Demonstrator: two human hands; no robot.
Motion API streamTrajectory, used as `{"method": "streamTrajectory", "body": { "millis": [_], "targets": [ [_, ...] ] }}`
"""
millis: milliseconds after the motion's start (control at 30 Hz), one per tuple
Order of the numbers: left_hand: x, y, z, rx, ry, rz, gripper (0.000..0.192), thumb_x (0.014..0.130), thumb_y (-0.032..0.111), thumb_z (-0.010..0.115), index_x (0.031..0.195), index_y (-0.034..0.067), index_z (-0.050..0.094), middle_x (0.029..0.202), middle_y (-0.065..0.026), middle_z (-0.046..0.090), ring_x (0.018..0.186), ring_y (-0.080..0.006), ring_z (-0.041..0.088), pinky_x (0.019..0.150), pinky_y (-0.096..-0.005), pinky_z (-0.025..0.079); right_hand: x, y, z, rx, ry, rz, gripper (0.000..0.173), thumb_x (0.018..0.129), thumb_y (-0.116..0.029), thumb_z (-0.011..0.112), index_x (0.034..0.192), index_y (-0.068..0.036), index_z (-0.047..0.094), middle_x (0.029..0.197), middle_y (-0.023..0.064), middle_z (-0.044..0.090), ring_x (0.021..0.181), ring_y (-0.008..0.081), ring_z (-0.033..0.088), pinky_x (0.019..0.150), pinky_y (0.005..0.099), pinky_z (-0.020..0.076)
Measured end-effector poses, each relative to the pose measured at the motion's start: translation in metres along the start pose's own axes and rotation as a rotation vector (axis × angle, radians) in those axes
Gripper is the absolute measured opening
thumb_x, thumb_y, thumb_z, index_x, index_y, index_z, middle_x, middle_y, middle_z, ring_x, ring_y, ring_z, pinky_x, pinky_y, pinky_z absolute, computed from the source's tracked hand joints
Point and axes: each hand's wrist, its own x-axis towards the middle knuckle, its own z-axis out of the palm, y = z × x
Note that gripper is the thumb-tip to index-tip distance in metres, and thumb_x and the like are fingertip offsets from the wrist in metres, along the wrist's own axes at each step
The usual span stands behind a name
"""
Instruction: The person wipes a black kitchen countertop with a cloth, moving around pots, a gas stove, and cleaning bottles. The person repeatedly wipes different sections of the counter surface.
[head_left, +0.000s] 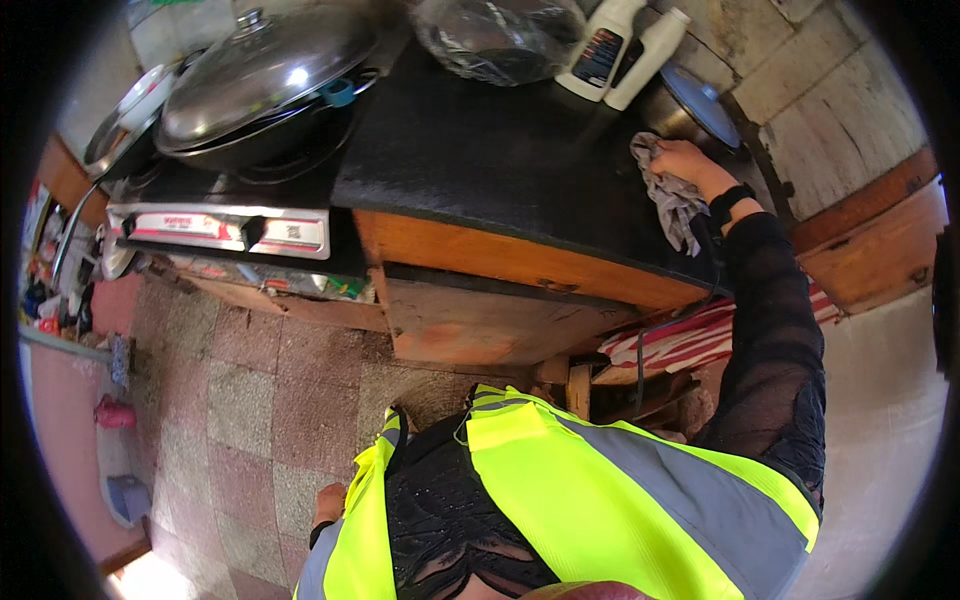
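My right hand (684, 166) grips a crumpled grey cloth (673, 204) on the black countertop (480, 142). The cloth hangs loosely towards the counter's front edge. Right behind my hand stands a metal pot (671, 112) with a blue-grey lid (701, 103). Two white plastic bottles (604, 52) with dark labels are left of the pot. My left hand (330, 501) hangs low at my side, above the tiled floor. The yellow vest partly hides it, and whether its fingers hold anything does not show.
Left of the counter, a gas stove (225, 229) carries a large wok (240, 154) under a domed metal lid (262, 75). A clear plastic bag (499, 37) covers something at the back. Below are a wooden drawer (525, 259) and a dark cable (640, 367). Checkered tiles (240, 405) cover the floor.
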Motion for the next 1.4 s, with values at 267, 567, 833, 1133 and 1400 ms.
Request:
{"method": "streamTrajectory", "body": {
  "millis": [267,567,833,1133,1400],
  "targets": [
    [-0.025,-0.017,0.01,-0.002,0.017,-0.206,0.016,0.083,0.015,0.053,0.087,0.007,0.066,0.088,-0.0145,0.067,0.085,-0.0295,0.067,0.071,-0.0411,0.054,-0.012,-0.011,0.004,0.041,0.042,-0.058,0.059,0.059,-0.031,0.066,0.111,-0.002,0.063,0.106,0.0252,0.064,0.1,0.0396,0.06,0.086,0.0414,0.0488],
    [0.017,-0.086,0.019,-0.128,0.033,-0.009,0.018,0.09,0.019,0.05,0.079,0.007,0.058,0.067,-0.0041,0.054,0.056,-0.0162,0.051,0.05,-0.0322,0.042,-0.094,-0.113,0.013,-0.199,0.006,-0.357,0.083,0.059,-0.026,0.071,0.138,-0.014,0.05,0.129,0.0192,0.047,0.12,0.0382,0.046,0.099,0.0383,0.0425],
    [0.027,-0.038,-0.015,-0.194,0.161,-0.056,0.018,0.089,0.023,0.055,0.09,0.008,0.063,0.069,-0.0005,0.057,0.06,-0.0139,0.056,0.052,-0.0316,0.044,-0.113,-0.252,0.02,-0.155,0.08,-0.867,0.08,0.056,-0.015,0.07,0.135,-0.013,0.053,0.14,0.0136,0.042,0.127,0.0352,0.04,0.105,0.0407,0.0381],
    [0.0,-0.043,-0.018,-0.707,0.215,-0.488,0.03,0.089,0.022,0.056,0.114,0.008,0.066,0.075,-0.003,0.063,0.063,-0.0137,0.058,0.055,-0.0315,0.044,-0.106,-0.357,0.021,-0.137,0.126,-1.013,0.076,0.056,-0.007,0.068,0.131,-0.018,0.057,0.14,0.0056,0.047,0.122,0.0328,0.044,0.103,0.0398,0.0421],
    [-0.007,-0.104,0.001,-0.355,0.09,-0.277,0.016,0.09,0.019,0.053,0.097,0.009,0.063,0.072,-0.0038,0.06,0.062,-0.0153,0.057,0.053,-0.0337,0.044,-0.131,-0.265,0.033,-0.146,0.23,-0.948,0.071,0.058,-0.012,0.072,0.128,-0.016,0.059,0.137,0.0095,0.05,0.123,0.0373,0.045,0.101,0.0416,0.0439]
  ]
}}
